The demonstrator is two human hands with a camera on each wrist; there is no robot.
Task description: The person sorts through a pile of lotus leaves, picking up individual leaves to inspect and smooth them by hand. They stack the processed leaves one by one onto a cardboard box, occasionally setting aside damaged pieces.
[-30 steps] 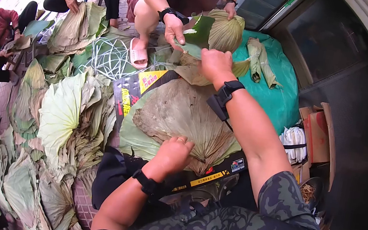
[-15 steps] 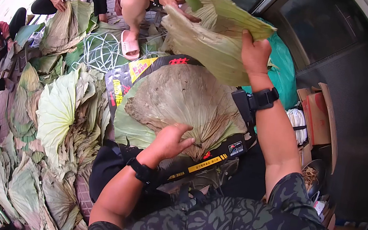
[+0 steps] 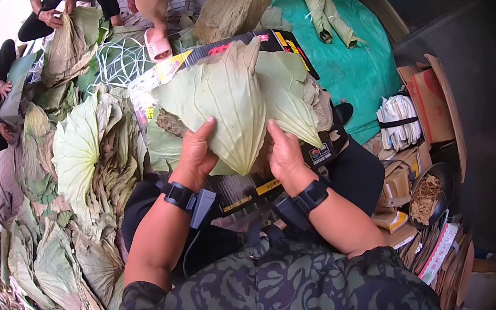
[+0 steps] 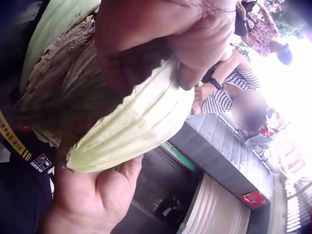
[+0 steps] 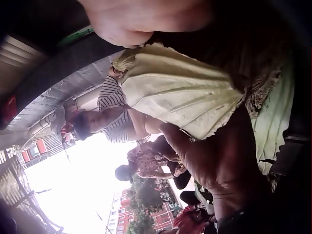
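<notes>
A pale green dried lotus leaf (image 3: pixel 220 102), folded and ribbed, is held up over the lap between both hands. My left hand (image 3: pixel 198 152) grips its left side, thumb on the face and fingers behind, out of sight in the head view. At the right side, my right hand (image 3: pixel 287 155) pinches the leaf, its thumb pointing up along it. Close in the left wrist view, the leaf's ribbed face (image 4: pixel 141 117) spans the gap between the two hands. Beneath it, more lotus leaves (image 3: pixel 168 145) lie on a black printed cardboard sheet (image 3: pixel 240 204) across the lap.
Stacks of dried lotus leaves (image 3: pixel 78 141) cover the ground at left. A person opposite holds another leaf (image 3: pixel 236 7). Two rolled leaves (image 3: pixel 331 17) lie on a green plastic sheet (image 3: pixel 364 76). Cardboard boxes (image 3: pixel 439 114) and a pan of brown shreds (image 3: pixel 428 200) stand at right.
The right hand has brought a lotus leaf from near the person opposite down to the lap. The left hand has left the lower leaf and now holds the new one too.
</notes>
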